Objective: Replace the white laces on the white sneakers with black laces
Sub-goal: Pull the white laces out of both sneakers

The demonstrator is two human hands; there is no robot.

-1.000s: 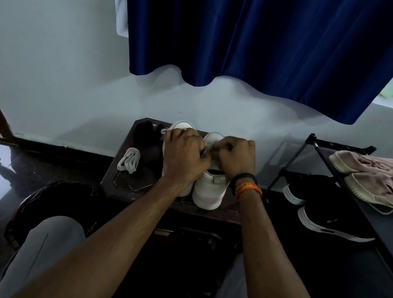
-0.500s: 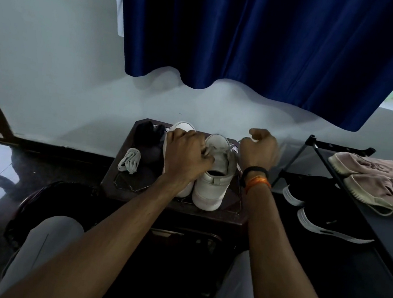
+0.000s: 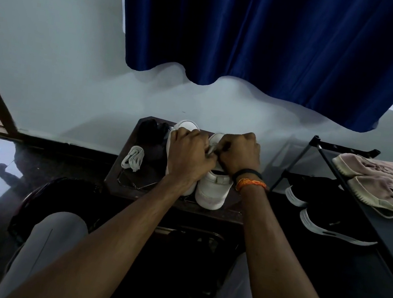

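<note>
Against the pale wall, a dark low table point(image 3: 206, 212) holds two white sneakers, toes away. Both hands meet over the right sneaker point(image 3: 214, 185): left hand point(image 3: 191, 153) and right hand point(image 3: 238, 153) seemingly pinch its white lace point(image 3: 211, 148) between them.

Shoe rack point(image 3: 336, 168) crowds right; lace bundle point(image 3: 133, 157) left; table point(image 3: 118, 177) front edge free.

Both hands, left hand point(image 3: 191, 153) and right hand point(image 3: 238, 153), pinch a lace point(image 3: 211, 149) (pale) over the right-side white sneaker point(image 3: 212, 188).
</note>
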